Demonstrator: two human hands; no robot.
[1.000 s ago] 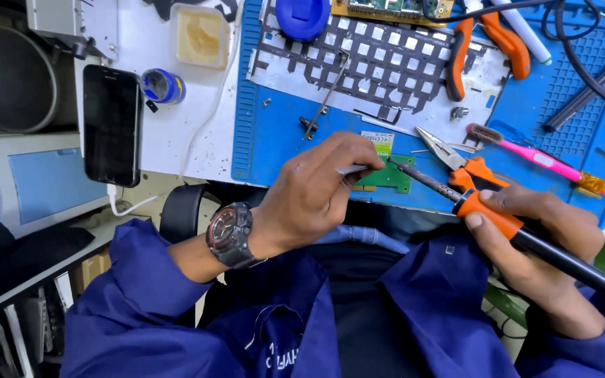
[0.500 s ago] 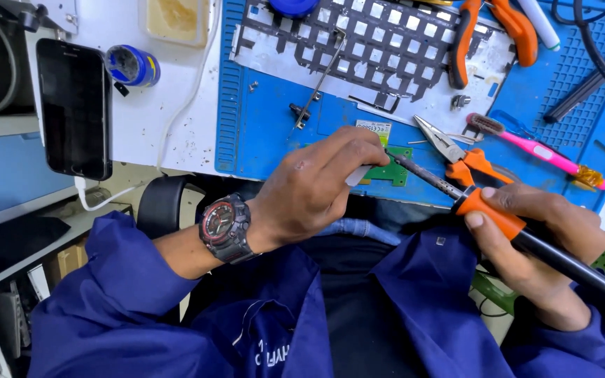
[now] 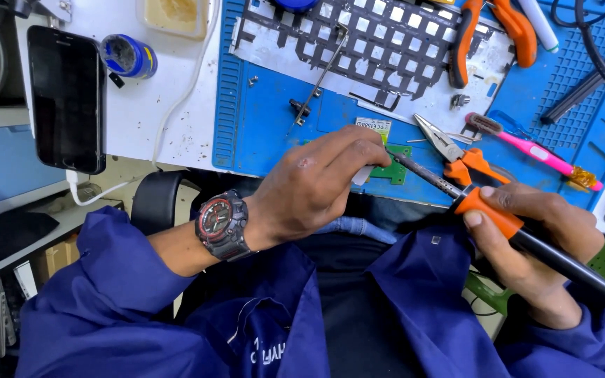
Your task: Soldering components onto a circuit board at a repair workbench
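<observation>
Left hand: the left hand lies knuckles up at the near edge of the mat, fingers curled down and pinched narrow onto the small green circuit board; a white bit shows under the fingertips, too hidden to tell what it is.
Right hand: the right hand is wrapped around the soldering iron at its orange collar, thumb on top, black handle running off to the near right.
Iron tip: the metal shaft slants up to the left and its tip meets the board just beside the left fingertips.
Circuit board: at the near edge of the blue work mat, mostly covered by the left hand, only its right part showing.
Wrist: a dark watch with red trim sits above a blue sleeve.
Just right of the board: orange-handled pliers, jaws pointing far left.
Further right: a pink-handled brush lying on the mat.
Far side: a perforated metal keyboard frame across the mat.
Left of the mat: a black phone face up on the white bench, a small blue tin beside it.
</observation>
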